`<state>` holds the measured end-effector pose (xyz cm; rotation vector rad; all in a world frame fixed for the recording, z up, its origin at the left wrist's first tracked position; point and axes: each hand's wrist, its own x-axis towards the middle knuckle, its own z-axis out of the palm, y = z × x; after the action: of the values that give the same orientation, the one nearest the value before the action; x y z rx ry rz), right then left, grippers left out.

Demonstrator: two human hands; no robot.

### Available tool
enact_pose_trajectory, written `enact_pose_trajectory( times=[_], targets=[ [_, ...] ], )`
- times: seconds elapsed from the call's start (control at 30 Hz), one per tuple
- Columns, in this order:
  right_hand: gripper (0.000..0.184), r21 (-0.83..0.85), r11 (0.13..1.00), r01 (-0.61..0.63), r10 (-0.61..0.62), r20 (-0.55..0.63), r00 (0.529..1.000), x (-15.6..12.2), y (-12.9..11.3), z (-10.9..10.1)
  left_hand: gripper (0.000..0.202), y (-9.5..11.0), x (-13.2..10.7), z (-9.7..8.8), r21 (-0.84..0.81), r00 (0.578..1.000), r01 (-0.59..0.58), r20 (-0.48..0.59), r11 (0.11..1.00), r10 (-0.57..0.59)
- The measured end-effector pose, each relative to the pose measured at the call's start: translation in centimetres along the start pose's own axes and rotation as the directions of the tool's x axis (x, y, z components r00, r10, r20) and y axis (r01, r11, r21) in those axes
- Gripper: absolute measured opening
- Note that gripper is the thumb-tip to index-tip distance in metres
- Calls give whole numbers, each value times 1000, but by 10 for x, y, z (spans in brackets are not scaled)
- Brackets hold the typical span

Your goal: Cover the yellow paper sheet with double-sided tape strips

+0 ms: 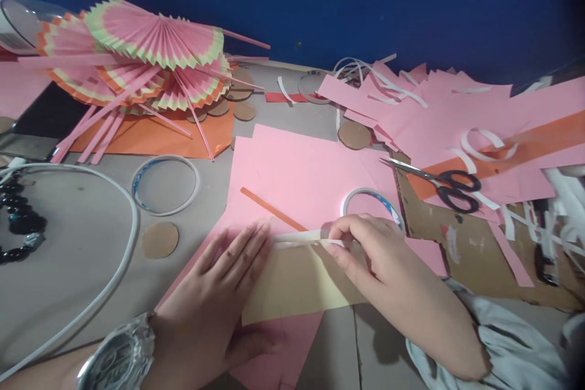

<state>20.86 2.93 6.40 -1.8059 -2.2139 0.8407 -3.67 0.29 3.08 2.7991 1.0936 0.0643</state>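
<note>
- The left hand (208, 298) lies flat, its fingers stretched out close together with slight gaps and its thumb set apart, covering the left end of the white strip (297, 236)
- The right hand (384, 271) has its thumb and index fingers pinching the right end of that strip
- The white strip runs between the two hands, along the far edge of the yellow sheet (292, 286)
- Under the yellow sheet are pink sheets (301, 164), spread over the middle of the counter (77, 244)
- A thin orange strip (274, 210) lies slantwise on the pink, just beyond the white strip
- One tape ring (393, 207) sits partly behind the right hand; another tape ring (195, 186) lies to the left, near a cardboard disc (159, 240)
- The scissors (450, 186) rest to the right, handles over an orange band and blades slightly parted
- Pleated paper fans (155, 42) are heaped at the far left, above an orange sheet (210, 134)
- A watch (119, 353) circles the left wrist
</note>
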Motion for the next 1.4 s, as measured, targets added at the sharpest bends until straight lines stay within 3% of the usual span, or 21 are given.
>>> enact_pose_trajectory(
  times=[0.1,0.47,1.4],
  targets=[
    [10,-27,999,19,-21,-77,997,2,-2,6,90,0,0,1,-11,1000,11,-7,1000,-11],
    [16,-194,979,61,-95,-171,981,6,-8,16,88,-1,-4,2,-101,999,43,-10,994,-45],
    [19,-313,945,96,-156,-173,973,7,-4,23,82,-2,-1,-1,-39,1000,1,5,999,-1]
  ],
)
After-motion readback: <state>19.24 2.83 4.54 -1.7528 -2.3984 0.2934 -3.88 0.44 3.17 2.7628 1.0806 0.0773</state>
